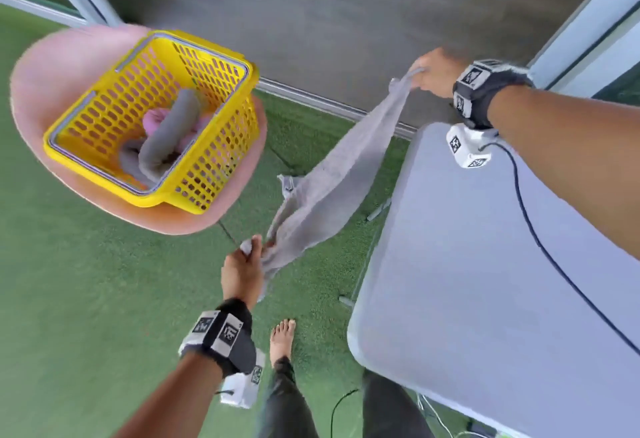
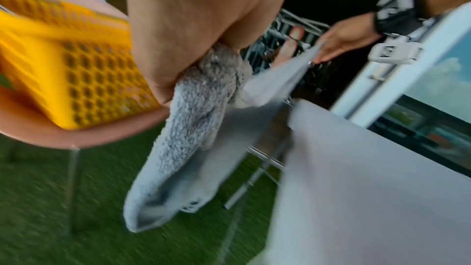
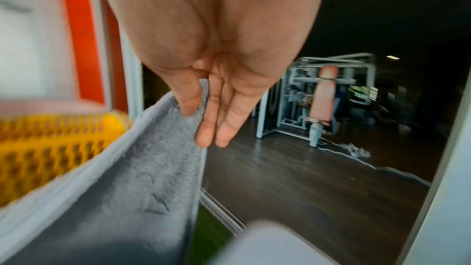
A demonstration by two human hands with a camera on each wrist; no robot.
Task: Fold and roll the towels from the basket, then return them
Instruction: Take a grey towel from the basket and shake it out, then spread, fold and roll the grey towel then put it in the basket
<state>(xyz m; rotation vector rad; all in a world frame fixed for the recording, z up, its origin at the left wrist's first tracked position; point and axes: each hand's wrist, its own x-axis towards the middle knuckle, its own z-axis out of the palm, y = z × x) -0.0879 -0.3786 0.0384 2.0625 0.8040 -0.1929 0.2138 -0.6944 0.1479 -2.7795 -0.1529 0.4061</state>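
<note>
A grey towel [image 1: 332, 181] hangs stretched in the air between my two hands, over the green turf left of the table. My right hand [image 1: 431, 74] pinches its far top corner between thumb and fingers [image 3: 190, 104]. My left hand [image 1: 242, 264] grips the near corner, with the fluffy towel [image 2: 193, 112] bunched under the palm. The yellow slotted basket [image 1: 86, 98] sits on a pink chair seat [image 1: 38, 67] at the left. It holds a rolled grey towel [image 1: 169, 133] and a pink towel [image 1: 154, 119].
A pale grey table [image 1: 485, 282] fills the right side, its corner close to the towel [image 3: 142, 178]. A black cable [image 1: 540, 247] crosses it. My bare foot [image 1: 282, 340] stands on the turf. A door track and dark floor lie beyond.
</note>
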